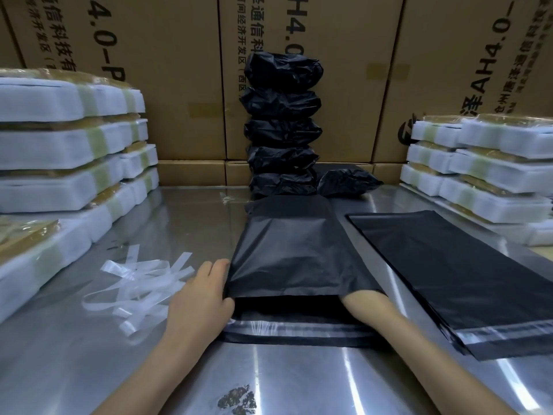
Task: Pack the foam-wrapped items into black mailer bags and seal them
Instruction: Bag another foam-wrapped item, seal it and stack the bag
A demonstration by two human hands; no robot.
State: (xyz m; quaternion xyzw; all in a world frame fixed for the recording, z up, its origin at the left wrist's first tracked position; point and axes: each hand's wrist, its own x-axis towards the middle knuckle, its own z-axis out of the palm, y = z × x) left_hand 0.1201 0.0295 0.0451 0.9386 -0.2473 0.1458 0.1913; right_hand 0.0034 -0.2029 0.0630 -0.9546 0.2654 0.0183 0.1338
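Far left: stacked white foam-wrapped slabs banded with yellowish tape (pixel 71 163), soft matte foam, rounded edges, flat rectangular form, piled several high on the brushed reflective steel table (pixel 185 363). Next across: loose tangle of clear peeled plastic liner strips (pixel 140 283), thin, curled, glossy. Left hand (pixel 199 298) at the mouth's left corner of the open matte black plastic mailer bag (pixel 296 256), thumb pinching the upper lip and holding it raised, fingers laid along the bag's side. Bag body bulged and tented, film thin and creased; whether a foam item is already inside cannot be told, contents hidden. Adhesive flap with its shiny liner strip (pixel 299 324) lying flat on the table towards the camera, liner seemingly unpeeled. Behind, centre: tall column of crumpled sealed black parcels (pixel 282 127) against brown printed cardboard cartons (pixel 167 70), one more parcel lying beside its base. Right forearm entering the mouth; right hand buried in the bag, out of sight, grip cannot be told. Further right: flat pile of empty black mailer bags (pixel 449 280), smooth. Far right: second stack of white foam-wrapped slabs (pixel 484 175). Judged step: insertion or seating of an item deep in the bag. Next, probably: right hand out, liner peeled, flap folded over and pressed flat without wrinkles.
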